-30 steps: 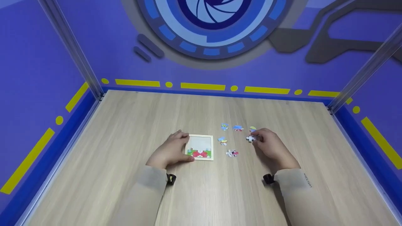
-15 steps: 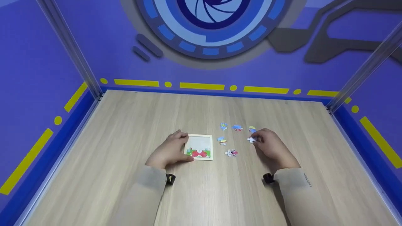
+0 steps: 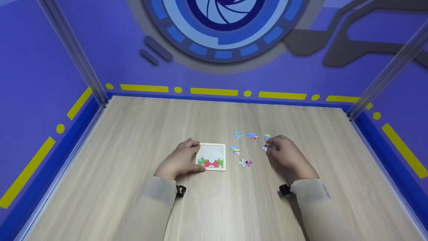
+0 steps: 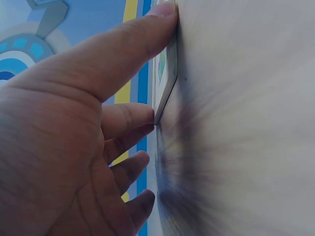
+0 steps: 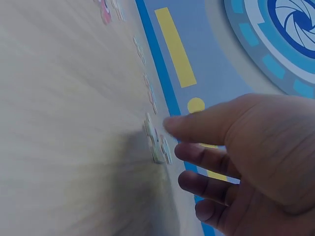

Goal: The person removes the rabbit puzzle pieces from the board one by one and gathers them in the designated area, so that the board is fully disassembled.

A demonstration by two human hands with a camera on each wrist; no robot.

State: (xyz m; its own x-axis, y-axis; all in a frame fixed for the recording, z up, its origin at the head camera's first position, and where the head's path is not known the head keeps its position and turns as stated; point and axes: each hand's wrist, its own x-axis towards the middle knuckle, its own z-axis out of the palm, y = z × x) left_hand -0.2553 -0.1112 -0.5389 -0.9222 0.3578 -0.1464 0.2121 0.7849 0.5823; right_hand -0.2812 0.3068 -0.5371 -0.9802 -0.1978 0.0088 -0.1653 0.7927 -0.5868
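The left hand [image 3: 179,160] holds a small light wooden frame [image 3: 224,157] at its left side, fingers at the upper corner and thumb [image 4: 142,34] on the near edge. Red and green pieces line the frame's lower part; above them its pale base shows. My right hand [image 3: 291,155] hovers low over a whitish puzzle piece [image 3: 264,148], partly hidden by its fingertips. In the right wrist view that piece [image 5: 151,140] lies on the table, with thumb and fingers bent beside it and a gap between them.
Between frame and right hand lie several loose pieces: a blue one [image 3: 237,134], a blue and red one [image 3: 251,136], a blue and yellow one [image 3: 235,149] and a white and pink one [image 3: 245,162]. A yellow-topped piece [image 3: 267,137] lies beyond the right fingertips. Blue panels surround the table.
The right fingertips have shifted slightly over the whitish piece and now cover more of it. The left hand and the frame keep their places.
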